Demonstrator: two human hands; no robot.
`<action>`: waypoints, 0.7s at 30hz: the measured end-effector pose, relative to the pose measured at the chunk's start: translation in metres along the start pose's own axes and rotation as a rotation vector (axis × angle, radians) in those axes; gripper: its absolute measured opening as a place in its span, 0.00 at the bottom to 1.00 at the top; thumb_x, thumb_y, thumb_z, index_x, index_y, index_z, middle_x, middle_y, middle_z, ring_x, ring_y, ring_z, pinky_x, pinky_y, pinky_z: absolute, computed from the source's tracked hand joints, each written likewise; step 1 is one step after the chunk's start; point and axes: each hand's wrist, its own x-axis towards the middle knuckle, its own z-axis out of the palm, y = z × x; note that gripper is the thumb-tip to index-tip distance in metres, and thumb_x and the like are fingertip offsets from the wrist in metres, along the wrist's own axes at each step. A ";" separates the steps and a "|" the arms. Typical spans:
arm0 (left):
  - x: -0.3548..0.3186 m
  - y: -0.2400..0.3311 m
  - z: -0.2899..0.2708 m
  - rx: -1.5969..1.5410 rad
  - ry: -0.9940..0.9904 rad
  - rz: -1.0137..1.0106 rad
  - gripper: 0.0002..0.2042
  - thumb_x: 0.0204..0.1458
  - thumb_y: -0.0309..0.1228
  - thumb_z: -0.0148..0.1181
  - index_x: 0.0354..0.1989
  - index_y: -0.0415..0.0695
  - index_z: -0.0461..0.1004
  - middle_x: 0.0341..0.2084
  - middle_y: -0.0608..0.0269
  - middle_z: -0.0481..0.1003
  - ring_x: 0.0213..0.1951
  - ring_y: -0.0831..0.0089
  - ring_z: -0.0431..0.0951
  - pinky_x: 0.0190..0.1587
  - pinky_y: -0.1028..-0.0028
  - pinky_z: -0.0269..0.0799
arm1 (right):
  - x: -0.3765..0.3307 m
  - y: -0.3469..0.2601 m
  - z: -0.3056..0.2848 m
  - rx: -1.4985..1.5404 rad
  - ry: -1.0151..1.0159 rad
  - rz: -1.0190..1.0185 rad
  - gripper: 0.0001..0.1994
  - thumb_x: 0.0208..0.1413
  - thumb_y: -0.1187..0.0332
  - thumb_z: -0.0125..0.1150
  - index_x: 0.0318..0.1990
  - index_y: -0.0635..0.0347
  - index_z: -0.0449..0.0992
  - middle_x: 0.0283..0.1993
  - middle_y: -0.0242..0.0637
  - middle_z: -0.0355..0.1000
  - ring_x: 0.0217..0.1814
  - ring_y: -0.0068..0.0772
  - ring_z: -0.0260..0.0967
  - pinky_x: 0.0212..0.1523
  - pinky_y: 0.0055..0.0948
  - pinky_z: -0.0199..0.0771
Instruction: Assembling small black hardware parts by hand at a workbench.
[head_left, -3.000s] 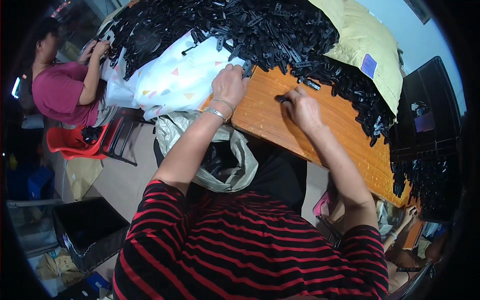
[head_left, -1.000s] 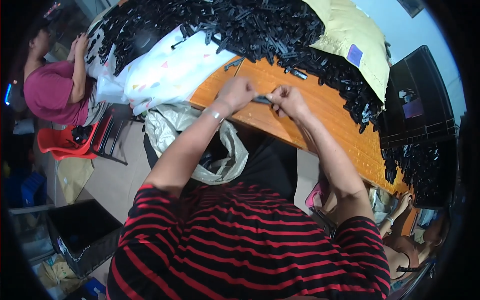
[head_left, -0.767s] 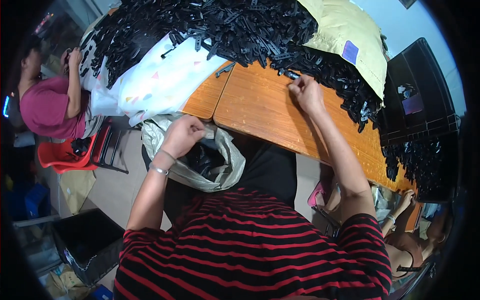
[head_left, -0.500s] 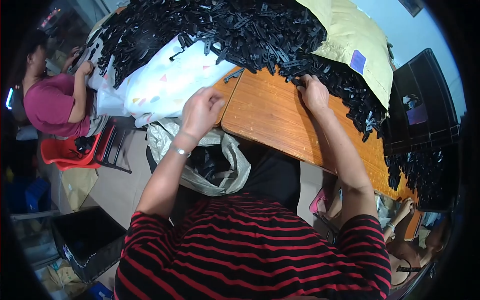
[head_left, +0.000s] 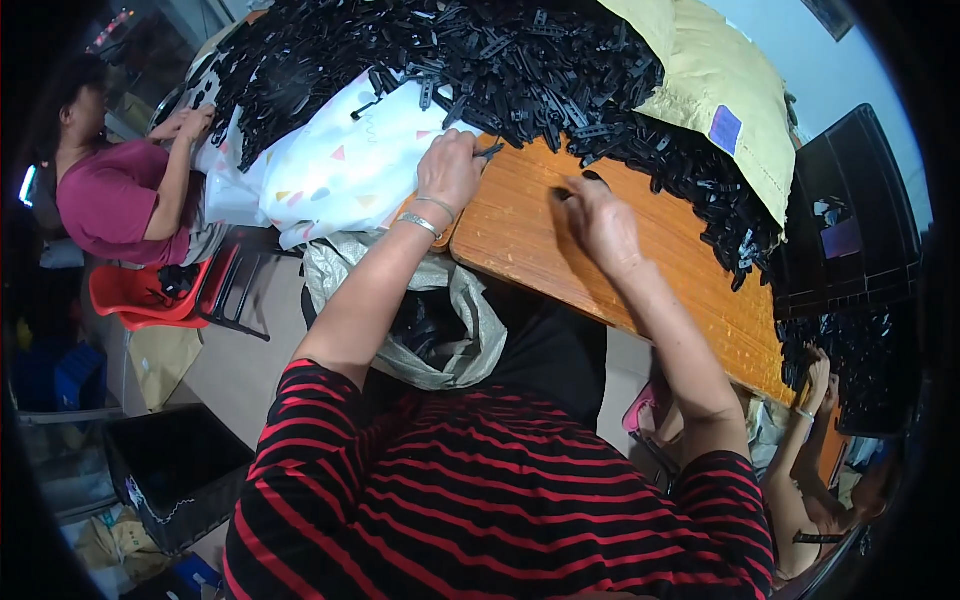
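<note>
My left hand (head_left: 448, 172) is closed at the left end of the wooden tabletop, a small black plastic part (head_left: 490, 151) pinched in its fingertips. Over the middle of the wood is my right hand (head_left: 606, 224), slightly blurred, its fingers curled round small dark plastic pieces (head_left: 595, 178). Beyond both hands spreads a big heap of slim black plastic parts (head_left: 540, 75). White sheeting with coloured triangles (head_left: 335, 150) lies left of my left hand. An open woven sack (head_left: 480, 345) sits at my lap, with dark pieces inside.
A yellowish paper sack (head_left: 735, 75) leans over the heap at the right, beside a dark upright panel (head_left: 850, 200). A person in a purple shirt (head_left: 125, 200) works at the left near a red chair (head_left: 140, 290). Another person's hands (head_left: 818, 375) reach parts at the right. A black crate (head_left: 175, 480) stands lower left.
My left hand has moved right and forward, and a black part now shows in its fingers. My right hand has drawn back from the heap, toward the left, with dark pieces.
</note>
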 end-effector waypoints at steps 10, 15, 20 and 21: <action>-0.023 0.021 -0.025 -0.210 -0.084 0.090 0.09 0.42 0.25 0.63 0.31 0.41 0.71 0.27 0.56 0.73 0.32 0.58 0.75 0.35 0.66 0.71 | -0.006 -0.002 0.014 0.051 -0.116 -0.034 0.08 0.54 0.68 0.57 0.38 0.62 0.74 0.31 0.44 0.73 0.30 0.46 0.71 0.31 0.38 0.71; -0.023 0.055 -0.029 -0.500 -0.234 0.144 0.13 0.42 0.23 0.64 0.37 0.40 0.71 0.29 0.60 0.75 0.30 0.71 0.76 0.34 0.74 0.72 | 0.009 -0.011 -0.006 0.684 -0.139 0.434 0.11 0.59 0.65 0.55 0.38 0.67 0.72 0.24 0.36 0.72 0.19 0.22 0.66 0.20 0.24 0.67; -0.025 0.059 -0.017 -0.721 -0.238 0.126 0.13 0.45 0.25 0.64 0.39 0.38 0.70 0.28 0.64 0.75 0.27 0.78 0.74 0.30 0.79 0.71 | -0.003 -0.009 -0.013 1.001 -0.257 0.655 0.06 0.59 0.70 0.55 0.34 0.63 0.70 0.23 0.31 0.71 0.16 0.16 0.62 0.15 0.16 0.60; -0.027 0.054 -0.017 -0.884 -0.402 -0.064 0.12 0.46 0.25 0.64 0.39 0.37 0.71 0.27 0.65 0.75 0.25 0.81 0.73 0.27 0.80 0.69 | -0.007 -0.011 -0.014 1.001 -0.261 0.737 0.06 0.58 0.70 0.55 0.34 0.63 0.70 0.23 0.31 0.71 0.16 0.17 0.63 0.15 0.16 0.61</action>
